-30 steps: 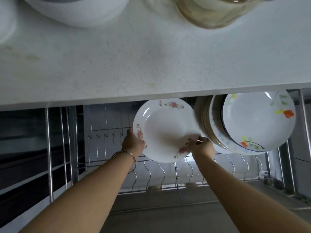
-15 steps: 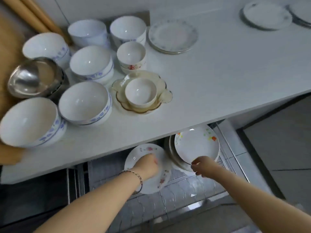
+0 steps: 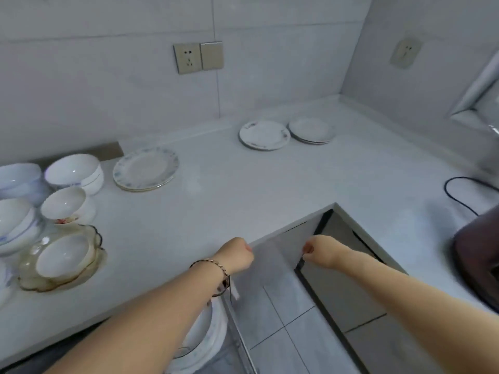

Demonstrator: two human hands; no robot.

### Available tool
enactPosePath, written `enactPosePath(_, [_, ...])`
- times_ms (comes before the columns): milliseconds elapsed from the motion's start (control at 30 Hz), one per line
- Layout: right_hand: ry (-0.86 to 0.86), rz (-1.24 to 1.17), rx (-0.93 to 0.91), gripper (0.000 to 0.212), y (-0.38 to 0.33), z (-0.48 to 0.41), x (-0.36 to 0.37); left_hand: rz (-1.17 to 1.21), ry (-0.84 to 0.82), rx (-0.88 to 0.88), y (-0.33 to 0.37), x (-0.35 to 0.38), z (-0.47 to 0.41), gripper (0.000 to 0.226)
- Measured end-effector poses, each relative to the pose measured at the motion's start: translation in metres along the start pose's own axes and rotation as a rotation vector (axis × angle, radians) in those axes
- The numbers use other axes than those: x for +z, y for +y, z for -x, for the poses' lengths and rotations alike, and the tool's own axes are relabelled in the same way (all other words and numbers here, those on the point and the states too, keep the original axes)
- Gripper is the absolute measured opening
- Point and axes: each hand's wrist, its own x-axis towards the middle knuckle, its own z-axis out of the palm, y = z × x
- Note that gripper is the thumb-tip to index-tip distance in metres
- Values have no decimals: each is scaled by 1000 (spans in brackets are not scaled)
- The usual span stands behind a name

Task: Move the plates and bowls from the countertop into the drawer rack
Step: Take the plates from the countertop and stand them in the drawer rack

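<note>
My left hand (image 3: 237, 254) hovers at the countertop's (image 3: 229, 190) front edge, fingers curled, holding nothing. My right hand (image 3: 320, 251) hangs in the air beside it over the corner gap, also curled and empty. Below my left forearm, upright plates (image 3: 208, 338) stand in the drawer rack. On the counter lie a stack of blue-patterned plates (image 3: 145, 168), one white plate (image 3: 264, 134) and a second small stack (image 3: 312, 130) near the back. Several white bowls (image 3: 74, 172) cluster at the left, one of them resting in a scalloped glass dish (image 3: 62, 261).
A dark appliance (image 3: 478, 252) with a black cable (image 3: 459, 195) sits on the counter at the right. Wall sockets (image 3: 187, 58) are on the tiled wall behind. Grey floor tiles (image 3: 283, 319) and cabinet fronts show below the counter corner.
Both hands let go of the flowered plate, which now stands in the rack, and rose to counter height. My view swung up from the drawer to the countertop and wall.
</note>
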Motion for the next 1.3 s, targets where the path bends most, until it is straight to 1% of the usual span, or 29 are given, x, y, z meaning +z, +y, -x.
enactPosePath(67, [-6,24,-28,35,40,-8,-33,37,-14,-18,48,16,-11,17])
enactPosePath(200, [27,51,-54,33,107,-27,-88,100,-24,-46,134,31,-33,14])
enactPosePath(300, [62,41,-54,33,136,-38,-126,155,26,-63,179,29,-50,29])
enactPosePath(400, [97,15,-73,35,150,-58,-159,191,80,-94,203,19,-69,30])
enactPosePath(567, [86,21,-103,34,148,-102,-184,293,189,-188,209,-5,-103,29])
enactPosePath(667, [67,18,-119,34,139,-135,-193,330,183,-245,208,-19,-132,29])
enactPosePath(867, [29,-10,-124,35,108,-233,-223,402,192,-259,209,-67,-228,31])
enactPosePath(933, [34,-72,-99,36,92,-275,-238,412,200,-251,210,-90,-268,23])
enactPosePath(967, [38,-114,-80,37,85,-295,-245,418,214,-244,210,-100,-287,12])
enactPosePath(1000, [41,-154,-56,39,77,-316,-251,437,238,-243,209,-110,-306,19])
enactPosePath(1033, [38,-189,-25,41,69,-336,-256,452,245,-258,207,-118,-325,36])
enactPosePath(1067, [34,-220,9,43,62,-355,-261,466,243,-277,208,-127,-340,47])
enactPosePath(1100, [33,-249,43,45,56,-376,-264,478,256,-291,207,-135,-358,52])
enactPosePath(1200, [57,-363,140,48,40,-438,-272,534,332,-326,201,-160,-412,53])
enactPosePath(1300, [72,-565,244,46,30,-491,-267,593,351,-361,189,-175,-459,50])
